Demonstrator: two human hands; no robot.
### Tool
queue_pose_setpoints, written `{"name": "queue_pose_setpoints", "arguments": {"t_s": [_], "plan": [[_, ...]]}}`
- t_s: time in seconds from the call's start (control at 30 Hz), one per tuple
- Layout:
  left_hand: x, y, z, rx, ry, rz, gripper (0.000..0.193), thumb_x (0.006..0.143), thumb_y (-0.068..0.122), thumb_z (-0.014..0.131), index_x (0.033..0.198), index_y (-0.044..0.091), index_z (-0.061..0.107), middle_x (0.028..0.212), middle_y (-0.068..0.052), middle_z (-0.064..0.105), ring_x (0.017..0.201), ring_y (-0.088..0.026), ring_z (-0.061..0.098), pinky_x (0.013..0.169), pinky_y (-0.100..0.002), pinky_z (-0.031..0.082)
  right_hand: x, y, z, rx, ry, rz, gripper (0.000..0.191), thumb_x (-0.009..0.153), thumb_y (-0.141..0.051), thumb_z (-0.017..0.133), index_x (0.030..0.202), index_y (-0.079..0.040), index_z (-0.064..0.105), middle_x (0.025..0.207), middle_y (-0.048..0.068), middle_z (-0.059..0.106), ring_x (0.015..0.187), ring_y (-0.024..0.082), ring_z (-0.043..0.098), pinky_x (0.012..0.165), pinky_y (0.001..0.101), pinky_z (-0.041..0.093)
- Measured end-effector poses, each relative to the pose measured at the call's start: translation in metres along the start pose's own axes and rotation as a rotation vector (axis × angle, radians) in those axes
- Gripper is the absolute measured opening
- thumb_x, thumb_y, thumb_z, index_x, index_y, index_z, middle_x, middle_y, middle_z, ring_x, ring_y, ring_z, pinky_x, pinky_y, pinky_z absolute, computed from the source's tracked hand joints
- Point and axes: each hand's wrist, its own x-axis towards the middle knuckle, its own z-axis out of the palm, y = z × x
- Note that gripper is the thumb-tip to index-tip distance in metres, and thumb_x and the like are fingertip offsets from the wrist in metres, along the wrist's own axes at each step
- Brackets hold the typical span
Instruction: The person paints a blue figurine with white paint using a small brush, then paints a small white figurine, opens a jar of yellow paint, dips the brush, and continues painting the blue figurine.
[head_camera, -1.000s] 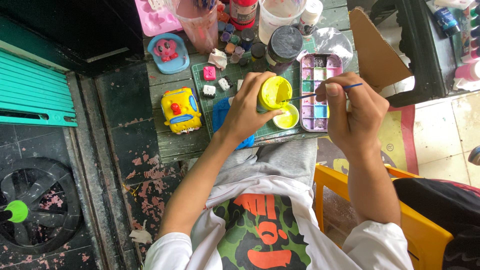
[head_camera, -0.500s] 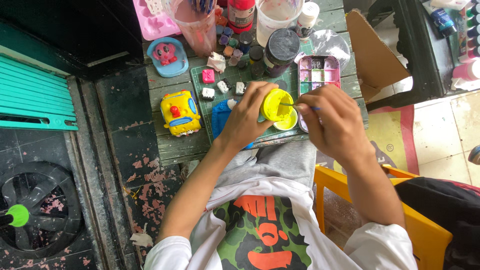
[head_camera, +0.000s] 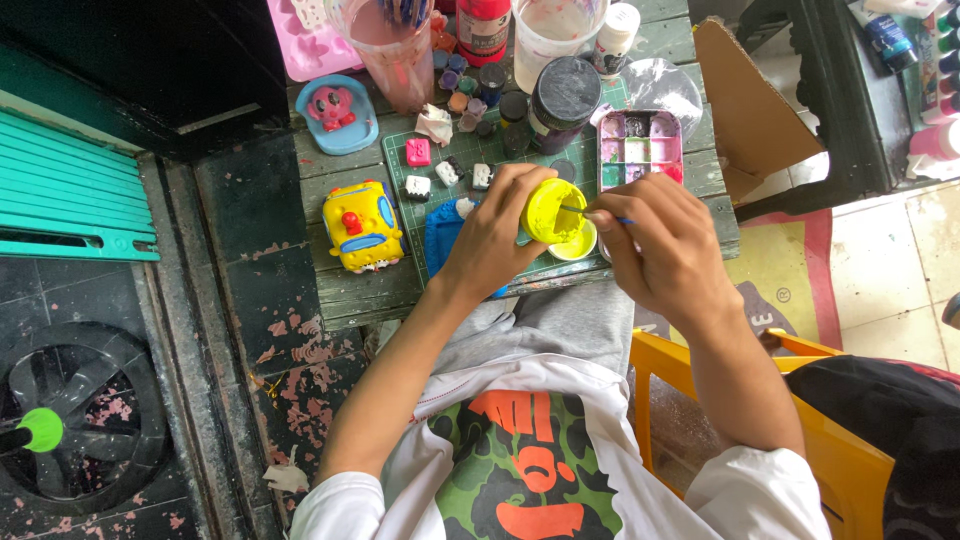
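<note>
We grip the yellow paint pot (head_camera: 553, 210) in our left hand (head_camera: 497, 232), fingers curled around its side wall and the open mouth tilted toward us. Our right hand (head_camera: 665, 245) is closed in a pinch on a thin paintbrush (head_camera: 578, 210), whose tip reaches into the pot. The pot is held above the near edge of the wooden table (head_camera: 345, 290), with its yellow lid (head_camera: 577, 244) lying just beneath it.

Handling judgement: the pot appears small, light and rigid, probably plastic. Wet paint on the rim would likely make it slippery, so we take hold of the side wall, not the rim. Tilted too far, it could spill. The brush is light and slender; we hold it on the shaft, clear of the bristles.

Surrounding items: a green cutting mat (head_camera: 470, 150) lies beyond the pot and carries several small painted figures. A paint palette (head_camera: 640, 150) sits just right of the mat. A yellow toy car (head_camera: 362, 226) stands to the left, near the left wrist. Farther back stand a dark-lidded jar (head_camera: 565, 92), a cup of pinkish rinse water (head_camera: 392, 45) and a cluster of small paint pots (head_camera: 465, 90). These crowd the far side, so reaching across them risks a knock-over.
</note>
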Motion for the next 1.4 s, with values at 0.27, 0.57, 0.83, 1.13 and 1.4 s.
{"name": "queue_pose_setpoints", "arguments": {"t_s": [0.27, 0.57, 0.83, 1.13, 1.4], "plan": [[0.001, 0.0, 0.002, 0.005, -0.012, -0.026, 0.075, 0.077, 0.003, 0.084, 0.141, 0.009, 0.047, 0.133, -0.012, 0.053, 0.125, -0.035, 0.06, 0.1, -0.042, 0.056, -0.001, -0.001, -0.002, -0.009, 0.052, 0.062, 0.005, 0.106, 0.002, 0.065, 0.101, 0.0, 0.064, 0.093, 0.012, 0.066, 0.08, 0.029, 0.063, 0.074, 0.04, 0.05], [0.0, -0.005, 0.003, -0.029, 0.003, -0.056, 0.077, 0.077, 0.008, 0.088, 0.142, 0.009, 0.046, 0.135, -0.013, 0.053, 0.125, -0.037, 0.06, 0.102, -0.042, 0.055, -0.028, 0.02, -0.003, 0.059, 0.243, 0.126, 0.03, 0.123, -0.007, 0.051, 0.095, 0.002, 0.061, 0.091, 0.01, 0.068, 0.076, 0.021, 0.068, 0.068, 0.0316, 0.054], [0.015, -0.018, -0.001, -0.09, 0.047, -0.149, 0.083, 0.071, 0.013, 0.094, 0.141, 0.007, 0.049, 0.129, -0.014, 0.059, 0.123, -0.033, 0.062, 0.106, -0.041, 0.052, -0.071, 0.06, -0.008, 0.925, 0.821, 0.466, 0.042, 0.127, -0.026, 0.047, 0.099, 0.004, 0.056, 0.088, 0.017, 0.062, 0.07, 0.021, 0.06, 0.062, 0.0296, 0.044], [0.014, -0.007, -0.017, -0.135, -0.006, -0.208, 0.12, 0.067, 0.019, 0.098, 0.16, 0.005, 0.023, 0.14, -0.019, 0.054, 0.132, -0.034, 0.055, 0.112, -0.043, 0.045, -0.089, 0.058, -0.002, 1.146, 0.776, 0.473, 0.041, 0.129, -0.025, 0.049, 0.098, 0.001, 0.056, 0.085, 0.014, 0.064, 0.071, 0.016, 0.059, 0.063, 0.0261, 0.045], [-0.098, 0.033, -0.051, -0.139, 0.342, -0.349, 0.057, 0.089, 0.004, 0.084, 0.14, 0.001, 0.057, 0.126, -0.011, 0.065, 0.111, -0.02, 0.067, 0.098, -0.034, 0.059, -0.129, 0.055, -0.001, 1.198, 0.744, 0.528, 0.034, 0.128, -0.022, 0.051, 0.102, 0.0, 0.056, 0.088, 0.012, 0.063, 0.074, 0.014, 0.058, 0.068, 0.025, 0.047]]}}
